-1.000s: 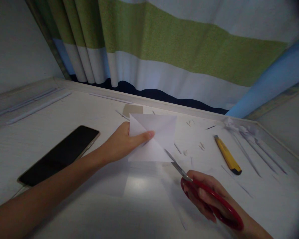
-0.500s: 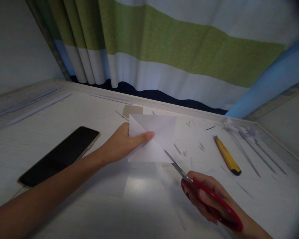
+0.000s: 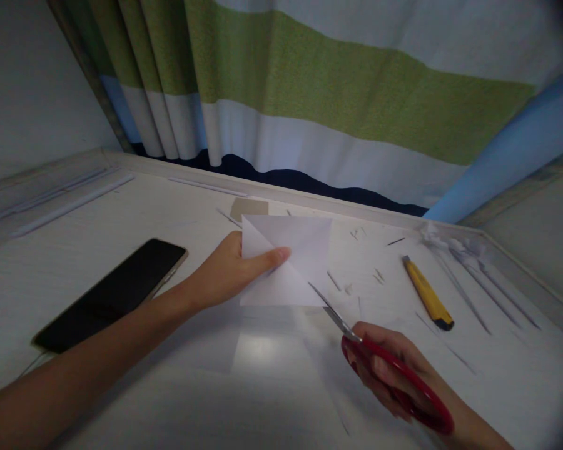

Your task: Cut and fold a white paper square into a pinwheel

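A white square of paper (image 3: 304, 240) with diagonal creases is pinched in my left hand (image 3: 234, 265). The thumb lies on its face near the middle, and the other fingers are hidden behind it. My right hand (image 3: 389, 365) is closed around the handles of red-handled scissors (image 3: 410, 381). The blades are parted and meet the paper at its lower right corner, one in front of it and the other partly behind. Whether a cut runs into the sheet I cannot tell.
A black phone (image 3: 115, 294) lies on the white table left of my arm. To the right are a yellow utility knife (image 3: 426, 294), several rolled paper sticks (image 3: 483, 284) and small scraps. A beige card (image 3: 249, 208) sits behind the paper, before a striped curtain (image 3: 338, 75).
Almost nothing differs. The scissors' handles and my right hand have shifted very slightly left; the paper has hardly moved.
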The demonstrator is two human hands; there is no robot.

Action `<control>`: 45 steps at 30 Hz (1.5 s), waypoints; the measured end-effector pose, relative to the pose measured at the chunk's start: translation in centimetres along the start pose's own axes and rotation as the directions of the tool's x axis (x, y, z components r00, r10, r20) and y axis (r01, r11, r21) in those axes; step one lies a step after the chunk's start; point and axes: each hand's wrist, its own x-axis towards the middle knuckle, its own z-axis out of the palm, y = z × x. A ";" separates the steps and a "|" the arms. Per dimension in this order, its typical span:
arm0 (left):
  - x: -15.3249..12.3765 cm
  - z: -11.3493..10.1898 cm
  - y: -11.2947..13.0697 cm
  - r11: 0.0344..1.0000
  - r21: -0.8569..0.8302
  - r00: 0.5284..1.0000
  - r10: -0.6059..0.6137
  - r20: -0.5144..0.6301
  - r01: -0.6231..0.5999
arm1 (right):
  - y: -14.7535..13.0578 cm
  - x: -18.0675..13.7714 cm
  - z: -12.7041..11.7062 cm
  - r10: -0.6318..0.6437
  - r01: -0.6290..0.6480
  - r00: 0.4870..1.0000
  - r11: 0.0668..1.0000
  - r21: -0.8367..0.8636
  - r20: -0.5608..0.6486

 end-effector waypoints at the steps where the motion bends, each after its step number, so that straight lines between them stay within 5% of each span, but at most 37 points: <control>1: 0.0 0.0 0.0 1.000 0.002 1.000 0.001 -0.001 -0.001 | 0.0 0.0 0.0 0.001 -0.001 1.000 1.000 -0.001 0.000; 45: -0.1 0.3 -1.1 0.991 0.063 0.993 0.113 0.026 -0.115 | 0.5 -0.1 0.2 -0.027 0.029 0.998 0.999 -0.038 0.064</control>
